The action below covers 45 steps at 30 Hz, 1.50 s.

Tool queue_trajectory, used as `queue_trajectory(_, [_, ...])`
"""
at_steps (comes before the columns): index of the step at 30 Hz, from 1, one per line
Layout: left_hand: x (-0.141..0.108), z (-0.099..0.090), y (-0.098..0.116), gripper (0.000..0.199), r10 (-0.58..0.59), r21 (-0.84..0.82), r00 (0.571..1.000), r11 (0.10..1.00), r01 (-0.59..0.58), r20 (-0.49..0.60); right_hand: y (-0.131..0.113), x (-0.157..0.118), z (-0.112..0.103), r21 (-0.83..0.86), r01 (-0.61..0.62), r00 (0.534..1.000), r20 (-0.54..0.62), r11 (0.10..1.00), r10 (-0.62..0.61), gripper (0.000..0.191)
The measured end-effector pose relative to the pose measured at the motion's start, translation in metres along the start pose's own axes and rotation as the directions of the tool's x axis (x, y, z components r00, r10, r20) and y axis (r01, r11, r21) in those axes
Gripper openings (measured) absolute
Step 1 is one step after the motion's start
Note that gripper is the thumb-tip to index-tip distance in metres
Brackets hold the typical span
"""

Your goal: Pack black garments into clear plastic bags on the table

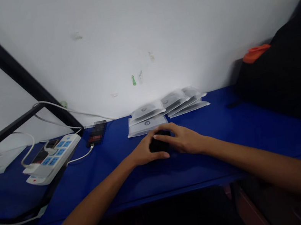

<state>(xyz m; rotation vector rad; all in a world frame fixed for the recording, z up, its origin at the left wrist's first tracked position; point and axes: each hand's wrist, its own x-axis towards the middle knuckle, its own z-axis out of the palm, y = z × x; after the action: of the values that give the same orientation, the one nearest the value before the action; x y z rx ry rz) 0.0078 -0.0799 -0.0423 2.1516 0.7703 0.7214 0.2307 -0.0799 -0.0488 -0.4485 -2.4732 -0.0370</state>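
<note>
A small dark black thing (160, 145), blocky in outline, is at the front middle of the blue table; its kind I cannot make out. My left hand (142, 151) wraps it from the left, thumb along its near side. From the right, my right hand (183, 138) curls its fingers over its top and right side. The fingers of both hands hide much of it. Just beyond my hands lie several frosted zip pouches (156, 123) with a round dark print, overlapping in two groups against the wall.
To the left, a white power strip (63, 153) with blue sockets has plugs and white cables. Near it a dark phone (96, 133) is on a charging cable. A black frame bar (10, 63) slants at left. A large black bag (289, 72) with an orange cloth (256, 53) stands right.
</note>
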Motion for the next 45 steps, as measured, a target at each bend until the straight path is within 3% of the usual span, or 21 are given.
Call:
queue_trajectory(5, [-0.017,-0.013,0.009,0.084,-0.012,0.100,0.990,0.995,0.027,-0.143,0.003,-0.019,-0.016,0.102,-0.166,0.982,0.111,0.981,0.154,0.051])
queue_trajectory(9, [-0.047,-0.036,0.007,0.085,-0.024,0.127,0.985,0.991,0.046,-0.169,0.015,-0.047,-0.040,0.178,-0.244,0.955,0.215,0.953,0.204,0.052])
queue_trajectory(12, [-0.066,-0.043,0.005,0.080,-0.045,0.187,0.989,0.980,0.071,-0.138,0.020,-0.062,-0.046,0.210,-0.276,0.943,0.250,0.938,0.221,0.053])
queue_trajectory(14, [-0.072,-0.042,0.006,0.071,-0.066,0.241,0.994,0.967,0.087,-0.092,0.021,-0.066,-0.048,0.220,-0.281,0.940,0.257,0.934,0.223,0.051])
queue_trajectory(18, [-0.073,-0.043,0.010,0.033,-0.167,0.319,0.984,0.931,0.179,-0.062,0.022,-0.071,-0.056,0.225,-0.316,0.935,0.241,0.922,0.262,0.050])
queue_trajectory(22, [-0.078,-0.064,0.004,0.021,-0.262,0.119,0.961,0.955,0.271,-0.092,0.031,-0.087,-0.068,0.206,-0.373,0.916,0.237,0.905,0.324,0.047])
queue_trajectory(25, [-0.083,-0.081,-0.005,0.026,-0.309,-0.099,0.948,0.948,0.302,-0.073,0.036,-0.099,-0.075,0.221,-0.408,0.898,0.269,0.886,0.347,0.045])
queue_trajectory(27, [-0.084,-0.087,-0.006,0.033,-0.307,-0.185,0.944,0.941,0.283,-0.118,0.038,-0.103,-0.079,0.242,-0.426,0.889,0.287,0.872,0.356,0.042])
queue_trajectory(29, [-0.084,-0.087,0.001,0.039,-0.284,-0.113,0.951,0.956,0.271,-0.121,0.036,-0.102,-0.083,0.270,-0.436,0.886,0.295,0.859,0.358,0.038])
queue_trajectory(33, [-0.082,-0.078,0.020,0.063,-0.277,0.259,0.958,0.933,0.248,0.080,0.028,-0.097,-0.088,0.240,-0.505,0.842,0.347,0.829,0.413,0.033])
queue_trajectory(35, [-0.081,-0.074,0.020,0.049,-0.297,0.329,0.949,0.911,0.248,0.107,0.025,-0.096,-0.087,0.201,-0.542,0.813,0.369,0.816,0.449,0.036])
queue_trajectory(37, [-0.080,-0.072,0.011,0.030,-0.325,0.307,0.945,0.905,0.296,0.046,0.024,-0.094,-0.086,0.203,-0.555,0.805,0.375,0.807,0.460,0.031])
queue_trajectory(41, [-0.073,-0.071,-0.012,0.032,-0.415,0.281,0.888,0.844,0.458,-0.201,0.029,-0.087,-0.087,0.268,-0.597,0.787,0.383,0.757,0.485,0.027])
queue_trajectory(43, [-0.067,-0.069,-0.012,0.038,-0.354,0.408,0.872,0.780,0.475,-0.338,0.035,-0.080,-0.089,0.303,-0.644,0.756,0.387,0.702,0.527,0.029])
queue_trajectory(45, [-0.059,-0.063,-0.004,0.046,-0.197,0.558,0.929,0.753,0.348,-0.314,0.043,-0.072,-0.089,0.349,-0.681,0.730,0.385,0.643,0.564,0.030])
